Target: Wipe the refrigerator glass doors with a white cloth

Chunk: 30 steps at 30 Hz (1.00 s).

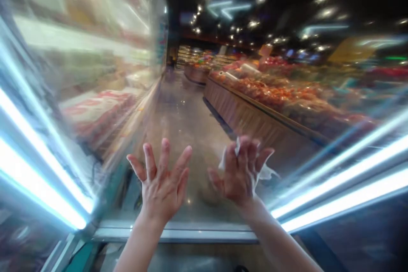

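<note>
My left hand [162,185] is raised with its fingers spread, palm facing away from me, and holds nothing. To the right, my right hand [240,172] is blurred by motion. It holds a thin white cloth or tissue [266,173], whose edges stick out past the fingers on both sides. Both hands are held up before what looks like a clear glass pane. A pale horizontal frame bar [178,234] runs below them. Whether the left palm touches the glass, I cannot tell.
Bright light strips slant in at the left [41,195] and right [347,197]. Beyond lie an aisle floor [178,106], blurred lit shelves [105,106] on the left, and a wood-sided produce stand [255,123] heaped with goods on the right.
</note>
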Available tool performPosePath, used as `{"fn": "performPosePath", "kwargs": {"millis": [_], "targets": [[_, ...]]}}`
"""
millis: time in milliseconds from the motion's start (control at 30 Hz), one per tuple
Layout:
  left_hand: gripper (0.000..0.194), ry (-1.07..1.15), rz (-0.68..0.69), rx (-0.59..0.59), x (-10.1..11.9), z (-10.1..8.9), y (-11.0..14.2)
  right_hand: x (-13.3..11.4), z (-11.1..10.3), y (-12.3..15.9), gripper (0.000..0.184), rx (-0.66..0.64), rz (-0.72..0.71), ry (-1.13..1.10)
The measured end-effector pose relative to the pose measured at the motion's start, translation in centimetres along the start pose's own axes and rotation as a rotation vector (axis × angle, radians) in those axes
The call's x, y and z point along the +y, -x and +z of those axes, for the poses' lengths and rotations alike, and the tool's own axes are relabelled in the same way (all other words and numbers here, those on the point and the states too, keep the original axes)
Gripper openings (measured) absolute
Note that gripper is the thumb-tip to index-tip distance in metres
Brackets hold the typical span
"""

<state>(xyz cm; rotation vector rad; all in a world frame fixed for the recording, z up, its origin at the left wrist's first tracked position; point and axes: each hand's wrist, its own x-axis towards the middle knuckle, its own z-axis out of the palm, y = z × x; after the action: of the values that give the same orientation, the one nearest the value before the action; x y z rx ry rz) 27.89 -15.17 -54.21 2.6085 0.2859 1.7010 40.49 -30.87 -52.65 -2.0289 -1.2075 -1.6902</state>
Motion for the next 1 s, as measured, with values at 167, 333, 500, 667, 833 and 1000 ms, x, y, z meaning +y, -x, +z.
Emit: {"fn": "performPosePath", "kwargs": {"millis": [167,333,500,667,833,1000], "targets": [[0.090,-0.039,-0.104,0.048,-3.1,-1.9,-0.7,-2.2,-0.3,-5.6,0.087,-0.024,0.010,-0.052],[0.085,0.008,-0.235,0.077,-5.2,-3.1,-0.7,-6.8,1.5,-2.9,0.082,-0.068,-0.271,-0.109],[0.083,0.019,-0.272,0.107,-6.1,-2.8,-0.3,-8.5,1.8,-9.9,0.079,-0.076,-0.247,-0.067],[0.081,0.028,-0.343,0.146,-6.9,-3.0,-0.2,-10.1,2.1,-7.2,0.082,-0.089,-0.323,-0.135],[0.081,0.028,-0.370,0.161,-7.5,-3.2,-0.2,-9.2,2.1,-6.5,0.079,-0.108,-0.448,-0.153],[0.082,0.022,-0.346,0.129,-6.3,-2.8,-0.5,-7.4,0.8,-15.3,0.081,-0.089,-0.339,-0.034]]}}
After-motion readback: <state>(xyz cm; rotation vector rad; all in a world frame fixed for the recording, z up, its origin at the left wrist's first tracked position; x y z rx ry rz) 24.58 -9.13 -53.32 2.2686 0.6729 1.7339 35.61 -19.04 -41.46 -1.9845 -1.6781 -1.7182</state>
